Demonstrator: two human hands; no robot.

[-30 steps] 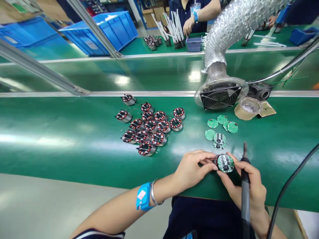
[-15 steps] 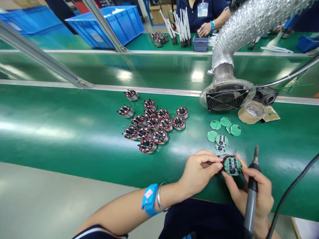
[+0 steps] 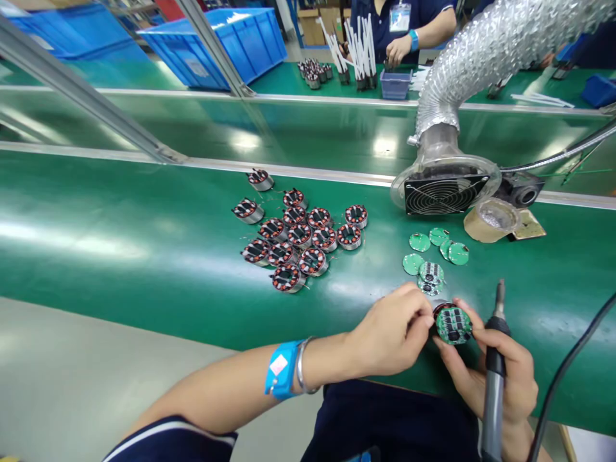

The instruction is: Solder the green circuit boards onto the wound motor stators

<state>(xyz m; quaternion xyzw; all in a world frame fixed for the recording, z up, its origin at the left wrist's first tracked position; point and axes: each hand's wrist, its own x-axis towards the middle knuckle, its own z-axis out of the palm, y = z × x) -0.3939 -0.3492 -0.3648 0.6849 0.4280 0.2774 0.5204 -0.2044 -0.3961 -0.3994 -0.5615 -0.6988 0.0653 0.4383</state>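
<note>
The right hand (image 3: 511, 378) is gripping the rim of the round circuit board (image 3: 453, 325) between thumb and fingers, while also cradling the soldering iron (image 3: 494, 391). The wound core (image 3: 439, 310) is showing just behind the board, toward its left. The left hand (image 3: 392, 330) is coming in from the left, its fingers bunching beside the core; whether they are pinching a wire or the rim, I cannot tell.

Both hands are working close to the bench's (image 3: 144, 256) near edge. The board is facing up and tilting toward the wearer, and the iron is lying to its right — its long axis running from the near edge toward the far one, metal tip pointing away from the body.

Just beyond the board, the loose circuit boards (image 3: 430, 273) are lying toward the fan (image 3: 445, 194) at the far edge. Farther left, the cluster of wound cores (image 3: 299, 235) is sitting well apart, with green surface stretching between it and the boards.
</note>
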